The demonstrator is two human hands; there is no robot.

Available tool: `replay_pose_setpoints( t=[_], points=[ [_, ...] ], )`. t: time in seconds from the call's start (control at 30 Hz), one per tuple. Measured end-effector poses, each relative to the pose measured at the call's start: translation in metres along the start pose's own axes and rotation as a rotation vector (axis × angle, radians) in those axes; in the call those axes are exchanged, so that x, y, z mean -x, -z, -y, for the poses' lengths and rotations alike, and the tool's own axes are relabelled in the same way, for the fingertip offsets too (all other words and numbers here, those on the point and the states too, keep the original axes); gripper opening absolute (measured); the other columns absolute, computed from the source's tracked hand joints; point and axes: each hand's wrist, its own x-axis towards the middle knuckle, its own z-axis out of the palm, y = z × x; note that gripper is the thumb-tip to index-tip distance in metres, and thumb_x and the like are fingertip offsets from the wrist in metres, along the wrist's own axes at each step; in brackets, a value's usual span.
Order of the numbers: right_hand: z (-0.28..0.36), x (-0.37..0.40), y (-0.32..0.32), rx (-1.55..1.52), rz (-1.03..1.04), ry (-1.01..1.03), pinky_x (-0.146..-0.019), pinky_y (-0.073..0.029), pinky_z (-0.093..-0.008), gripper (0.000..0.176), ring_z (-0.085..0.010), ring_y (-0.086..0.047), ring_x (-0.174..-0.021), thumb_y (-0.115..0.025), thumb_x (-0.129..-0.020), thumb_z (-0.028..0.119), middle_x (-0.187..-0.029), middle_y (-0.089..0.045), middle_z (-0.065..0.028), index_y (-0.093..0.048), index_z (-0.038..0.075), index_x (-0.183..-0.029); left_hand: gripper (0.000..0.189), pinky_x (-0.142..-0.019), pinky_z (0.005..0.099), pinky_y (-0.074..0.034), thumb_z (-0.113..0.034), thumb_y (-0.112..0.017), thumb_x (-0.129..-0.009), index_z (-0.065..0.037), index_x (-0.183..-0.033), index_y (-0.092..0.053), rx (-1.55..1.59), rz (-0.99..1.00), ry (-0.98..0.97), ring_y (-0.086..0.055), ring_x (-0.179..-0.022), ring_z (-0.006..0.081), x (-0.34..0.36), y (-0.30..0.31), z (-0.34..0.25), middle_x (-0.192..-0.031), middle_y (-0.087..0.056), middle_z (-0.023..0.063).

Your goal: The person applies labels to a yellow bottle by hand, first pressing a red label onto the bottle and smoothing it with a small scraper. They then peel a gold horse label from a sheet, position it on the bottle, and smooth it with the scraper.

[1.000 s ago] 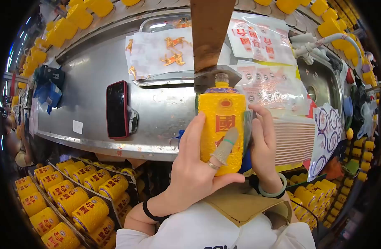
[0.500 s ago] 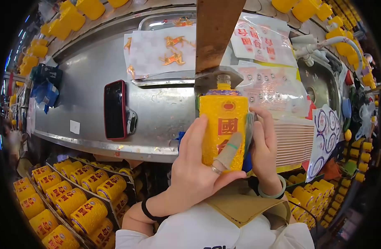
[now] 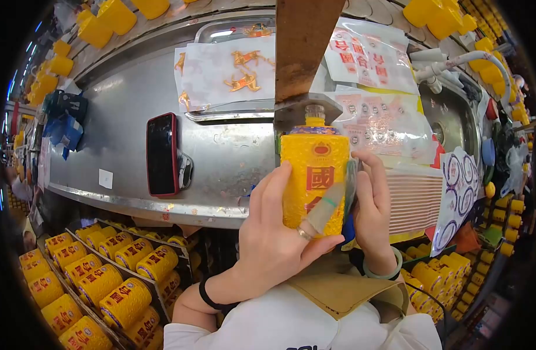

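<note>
I hold a yellow bottle (image 3: 313, 172) upright in front of me, with a red label and a clear stopper on its blue-banded neck. My left hand (image 3: 274, 236) wraps its left side and bottom, and a grey finger cot on one finger lies across the label. My right hand (image 3: 370, 207) presses against the bottle's right side with a jade bangle on the wrist.
A steel worktable (image 3: 116, 105) carries a red phone (image 3: 162, 153), a metal tray with sticker sheets (image 3: 230, 70) and more label sheets (image 3: 370, 55). A wooden post (image 3: 306, 46) stands behind the bottle. Crates of yellow bottles (image 3: 98, 274) lie at lower left.
The bottle has been raised slightly and turned a little, so the red label faces me more fully. Both hands keep their hold.
</note>
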Motion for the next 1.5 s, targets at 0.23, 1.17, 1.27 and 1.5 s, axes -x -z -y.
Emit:
replay_pose_setpoints(
  t=[0.23, 1.17, 1.27, 1.5],
  points=[
    [0.002, 0.000, 0.000, -0.024, 0.004, -0.009, -0.097, -0.045, -0.0264, 0.032, -0.0115, -0.057, -0.110, -0.038, -0.110, 0.008, -0.125, -0.060, -0.0092, -0.045, 0.004, -0.141, 0.058, -0.090, 0.0443, -0.056, -0.044, -0.082, -0.081, -0.012, -0.127, -0.072, 0.079, -0.064, 0.046, -0.056, -0.116, 0.0446, 0.001, -0.008, 0.017, -0.139, -0.048, 0.0258],
    [0.042, -0.022, 0.006, 0.204, 0.039, 0.058, -0.104, -0.041, -0.0287, 0.033, -0.0149, -0.054, -0.118, -0.048, -0.104, 0.000, -0.125, -0.060, -0.0104, -0.048, -0.001, -0.136, 0.064, -0.081, 0.0388, -0.059, -0.042, -0.084, -0.081, 0.005, -0.122, -0.067, 0.101, -0.132, 0.010, -0.068, -0.094, 0.0331, 0.003, -0.004, 0.036, -0.129, -0.060, 0.0220],
    [0.061, -0.043, 0.004, 0.461, -0.067, 0.465, -0.088, -0.051, -0.0309, 0.034, -0.0173, -0.064, -0.094, -0.063, -0.093, -0.007, -0.107, -0.067, -0.0089, -0.061, 0.002, -0.126, 0.061, -0.087, 0.0412, -0.057, -0.039, -0.080, -0.087, 0.009, -0.122, -0.065, 0.153, -0.153, 0.012, -0.069, -0.099, 0.0381, 0.006, -0.003, 0.044, -0.129, -0.061, 0.0253],
    [0.097, -0.006, -0.022, 0.960, 0.739, 1.194, -0.072, -0.050, -0.0325, 0.033, -0.0176, -0.055, -0.076, -0.067, -0.075, 0.016, -0.093, -0.063, -0.0022, -0.073, 0.010, -0.108, 0.075, -0.091, 0.0407, -0.056, -0.057, -0.041, -0.106, 0.010, -0.136, -0.056, 0.456, -0.244, 0.195, -0.068, -0.111, 0.0348, 0.020, -0.005, 0.054, -0.133, -0.060, 0.0270]
  ],
)
